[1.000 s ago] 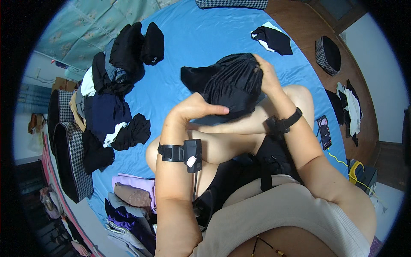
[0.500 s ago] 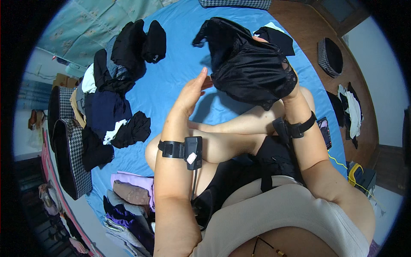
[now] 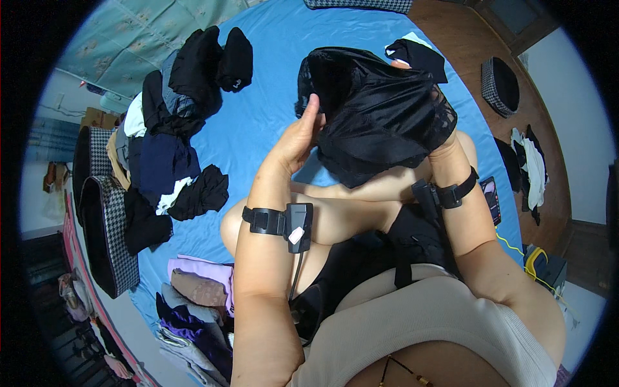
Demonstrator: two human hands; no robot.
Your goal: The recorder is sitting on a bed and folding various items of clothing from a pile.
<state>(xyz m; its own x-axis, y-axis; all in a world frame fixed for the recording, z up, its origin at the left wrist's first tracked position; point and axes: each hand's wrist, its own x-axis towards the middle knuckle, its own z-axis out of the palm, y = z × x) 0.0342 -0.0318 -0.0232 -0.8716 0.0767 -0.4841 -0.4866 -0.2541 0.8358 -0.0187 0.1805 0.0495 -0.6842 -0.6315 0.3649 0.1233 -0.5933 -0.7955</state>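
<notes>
A black satin garment with lace edges (image 3: 380, 122) is held up over my crossed legs. Its exact kind cannot be made out from the folds. My left hand (image 3: 300, 138) meets its left edge, thumb upright against the lace and the other fingers partly hidden by the cloth. On the other side, my right hand (image 3: 442, 147) supports it from beneath. Most of that hand is covered; only its heel and a fingertip at the garment's far edge show. Close behind the right side lies a folded black and white piece of clothing (image 3: 419, 57).
Dark folded clothes (image 3: 164, 161) line the left of the blue bedsheet (image 3: 267, 77). Purple and grey folded items (image 3: 200, 284) lie near my left elbow. Houndstooth storage boxes (image 3: 109, 238) stand at the left edge; another houndstooth bin (image 3: 500, 87) sits on the floor at right.
The garment has come nearer and spread wider, its loose upper left part dropping. My left hand, earlier apart from that part with fingers extended, is now at its edge.
</notes>
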